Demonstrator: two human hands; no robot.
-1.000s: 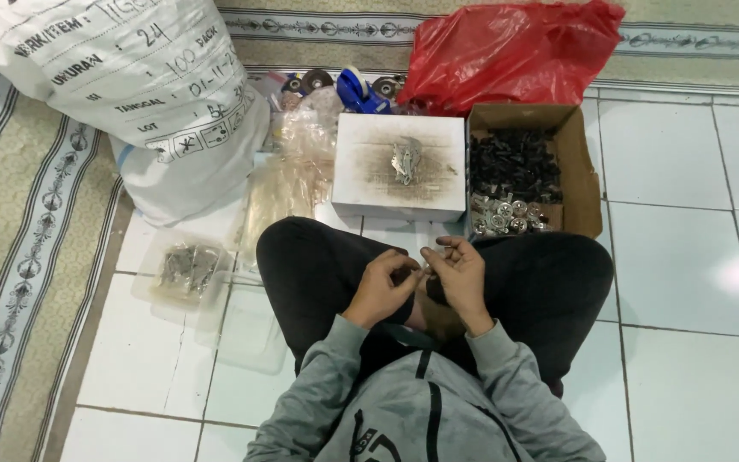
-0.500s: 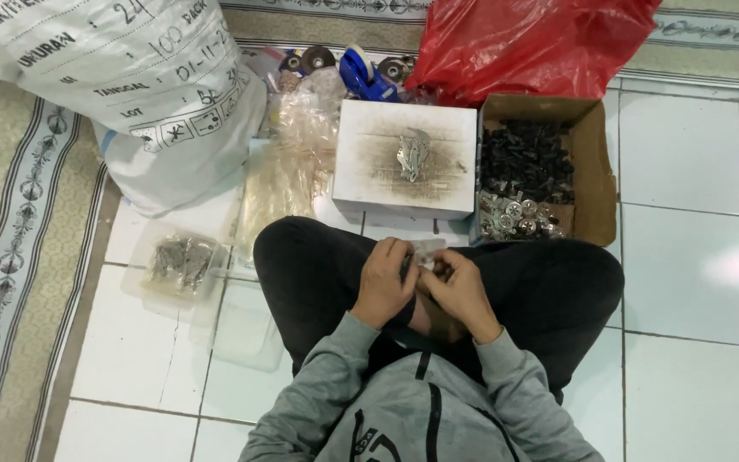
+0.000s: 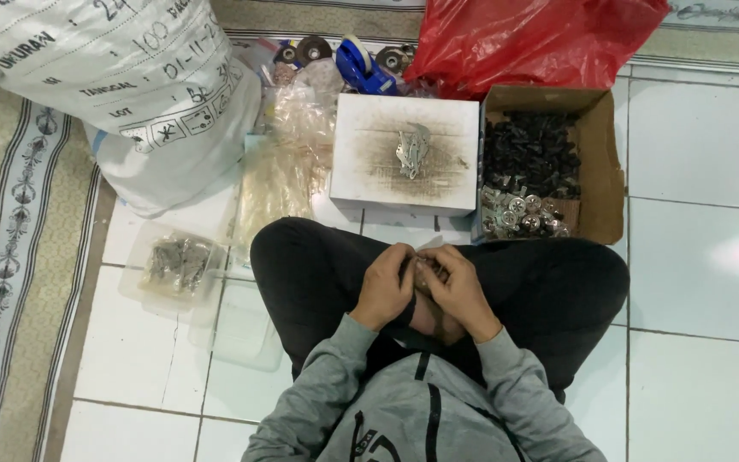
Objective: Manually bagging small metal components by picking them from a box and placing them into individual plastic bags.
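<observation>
I sit cross-legged on a tiled floor in black trousers and a grey hooded top. My left hand [image 3: 384, 289] and my right hand [image 3: 457, 291] meet over my lap, fingers curled around a small part [image 3: 425, 275] pinched between them; the part is mostly hidden. Just ahead of my knees stands a white box [image 3: 361, 162] with a smudged top and a small heap of metal pieces [image 3: 412, 150] on it. To its right, an open cardboard box [image 3: 600, 162] holds black parts [image 3: 530, 154] and shiny round metal parts [image 3: 519, 214].
A big white printed sack [image 3: 121, 85] leans at the left on a patterned rug [image 3: 10, 257]. A red plastic bag [image 3: 532, 38] lies behind the boxes. Clear bags [image 3: 288, 162], a blue tape dispenser [image 3: 361, 64] and clear lidded tubs [image 3: 173, 265] with metal pieces sit to the left.
My hands have drawn closer together and sunk lower into my lap. The view has shifted, so the boxes and sack sit a little differently in frame.
</observation>
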